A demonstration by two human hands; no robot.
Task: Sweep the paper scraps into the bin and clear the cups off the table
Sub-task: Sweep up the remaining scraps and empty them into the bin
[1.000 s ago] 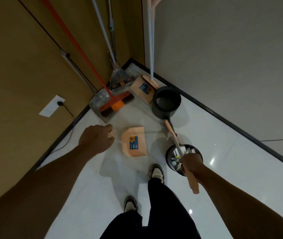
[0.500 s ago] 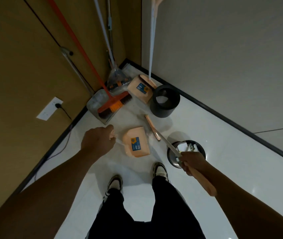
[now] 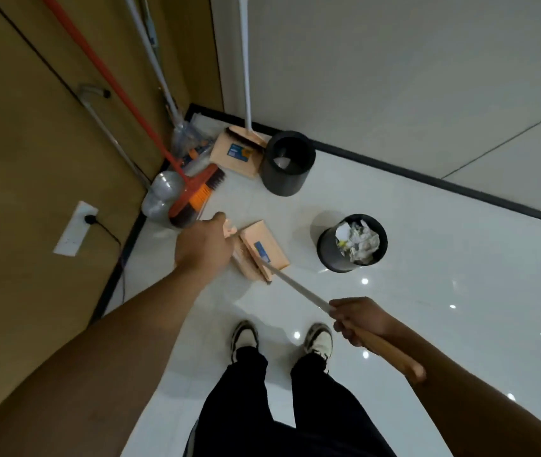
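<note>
A black bin (image 3: 328,252) full of crumpled paper scraps (image 3: 360,240) stands on the white floor right of centre. My left hand (image 3: 201,245) grips the handle of a peach dustpan (image 3: 270,244) that rests on the floor just left of that bin. My right hand (image 3: 360,319) is closed around the long handle of a peach broom (image 3: 295,286), whose head lies against the dustpan. No cups and no table are in view.
A second black bin (image 3: 287,164), almost empty, stands near the corner. Beside it lean another peach dustpan (image 3: 236,153) with a white-handled broom (image 3: 246,61), a red broom (image 3: 193,189) and a clear dustpan (image 3: 160,199). A wall socket (image 3: 76,227) with a cable is at left. My shoes (image 3: 280,338) are below.
My right hand swung the broom head from beside the full bin leftward onto the dustpan and drew back toward me. The left hand kept holding the dustpan handle.
</note>
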